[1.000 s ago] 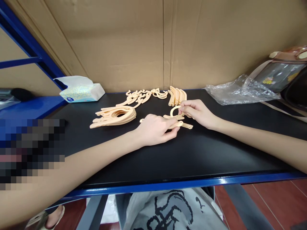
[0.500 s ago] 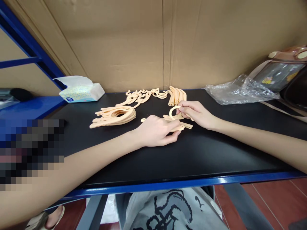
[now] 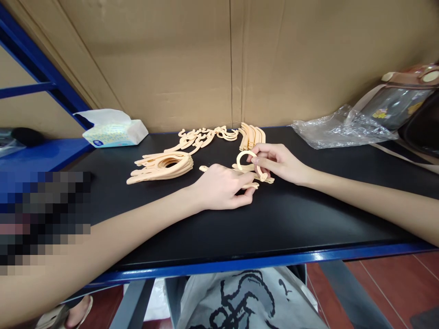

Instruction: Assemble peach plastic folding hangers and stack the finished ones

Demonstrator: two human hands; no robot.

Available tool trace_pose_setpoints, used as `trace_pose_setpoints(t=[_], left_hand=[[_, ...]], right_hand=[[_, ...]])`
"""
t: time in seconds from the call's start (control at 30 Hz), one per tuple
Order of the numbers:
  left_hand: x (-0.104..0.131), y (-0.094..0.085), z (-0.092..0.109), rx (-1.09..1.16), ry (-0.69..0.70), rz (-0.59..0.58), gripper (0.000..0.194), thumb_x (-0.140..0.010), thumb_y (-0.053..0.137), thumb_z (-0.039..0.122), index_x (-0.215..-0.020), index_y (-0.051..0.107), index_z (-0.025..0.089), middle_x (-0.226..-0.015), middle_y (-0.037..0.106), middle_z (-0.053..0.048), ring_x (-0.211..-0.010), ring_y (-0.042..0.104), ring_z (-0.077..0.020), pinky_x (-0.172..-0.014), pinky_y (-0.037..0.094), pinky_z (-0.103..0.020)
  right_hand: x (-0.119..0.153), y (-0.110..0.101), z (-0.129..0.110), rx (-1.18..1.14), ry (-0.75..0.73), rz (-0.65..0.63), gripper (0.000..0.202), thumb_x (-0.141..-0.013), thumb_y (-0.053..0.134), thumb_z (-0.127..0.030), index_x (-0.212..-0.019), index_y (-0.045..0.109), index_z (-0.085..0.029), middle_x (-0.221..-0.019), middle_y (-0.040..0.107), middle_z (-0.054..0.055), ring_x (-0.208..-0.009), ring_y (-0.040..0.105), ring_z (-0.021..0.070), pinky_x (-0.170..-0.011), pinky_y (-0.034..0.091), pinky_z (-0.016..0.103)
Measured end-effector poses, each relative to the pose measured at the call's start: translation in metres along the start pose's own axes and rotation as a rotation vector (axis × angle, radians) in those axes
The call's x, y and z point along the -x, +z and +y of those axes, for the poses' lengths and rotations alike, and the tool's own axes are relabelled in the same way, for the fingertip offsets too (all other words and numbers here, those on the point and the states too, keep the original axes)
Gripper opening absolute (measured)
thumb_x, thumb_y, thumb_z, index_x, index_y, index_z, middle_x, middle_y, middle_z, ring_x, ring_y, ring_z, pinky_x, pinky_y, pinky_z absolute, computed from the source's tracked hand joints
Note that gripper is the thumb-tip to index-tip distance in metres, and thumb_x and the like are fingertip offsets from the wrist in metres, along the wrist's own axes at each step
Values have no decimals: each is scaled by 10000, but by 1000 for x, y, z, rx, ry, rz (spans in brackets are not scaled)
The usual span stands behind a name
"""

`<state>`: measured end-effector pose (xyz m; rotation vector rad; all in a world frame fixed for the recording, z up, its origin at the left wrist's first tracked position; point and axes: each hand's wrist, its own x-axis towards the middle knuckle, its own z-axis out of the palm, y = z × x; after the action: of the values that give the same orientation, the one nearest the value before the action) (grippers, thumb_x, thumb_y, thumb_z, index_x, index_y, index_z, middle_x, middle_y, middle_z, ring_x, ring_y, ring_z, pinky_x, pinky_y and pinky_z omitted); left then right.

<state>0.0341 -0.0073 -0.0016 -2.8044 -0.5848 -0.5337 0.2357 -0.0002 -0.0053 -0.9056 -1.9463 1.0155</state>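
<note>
Between the thumb and fingers of my right hand [image 3: 274, 162] is a cream plastic hanger hook [image 3: 244, 156], its curve pointing up and left and its small end hanging low on the right. My left hand [image 3: 224, 186] is closed on a flat cream hanger arm [image 3: 253, 186], whose rounded tip sticks out past the fingers. Another end of a cream piece [image 3: 203, 168] shows beyond my left wrist; I cannot tell if it is the same part. Under and behind both hands more cream hanger pieces [image 3: 269, 180] lie on the black tabletop, partly covered.
Left on the black tabletop [image 3: 206, 233] rests a stack of joined hanger parts [image 3: 161, 167]. Loose hooks [image 3: 195, 139] and a row of curved arms [image 3: 252, 135] lie at the back. A tissue pack [image 3: 115, 130], a clear plastic bag [image 3: 343, 130] and a bottle [image 3: 391, 107] stand around.
The hook in my right hand has turned and shifted slightly left, so its lower end now shows below the fingers. My left hand keeps its grip almost in place.
</note>
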Motion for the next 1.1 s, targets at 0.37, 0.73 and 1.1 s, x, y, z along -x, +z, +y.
trace_pose_setpoints(t=[0.37,0.73,1.1], left_hand=[[1,-1,-1,-34,2,26,197,-874,443,285,-823,606,187,-669,668,19,-540,596,-124,-448,272,-234],[1,-2,0,-70,-31,17,219,-891,464,314,-1024,595,199,-719,691,17,-576,632,-140,-443,281,-239],[1,-2,1,-63,-29,-12,224,-924,450,319,-1053,580,190,-816,716,-2,-633,656,-139,-438,278,-236]], right_hand=[[-4,0,2,-39,28,87,224,-833,613,-383,-854,591,-161,-565,581,-31,-470,533,78,-482,445,199],[-9,-5,3,-161,123,71,263,-763,688,-404,-814,628,-153,-539,598,-33,-466,541,67,-476,428,183],[-6,-4,3,-159,104,63,288,-768,683,-422,-860,648,-151,-551,597,-30,-474,541,69,-486,465,190]])
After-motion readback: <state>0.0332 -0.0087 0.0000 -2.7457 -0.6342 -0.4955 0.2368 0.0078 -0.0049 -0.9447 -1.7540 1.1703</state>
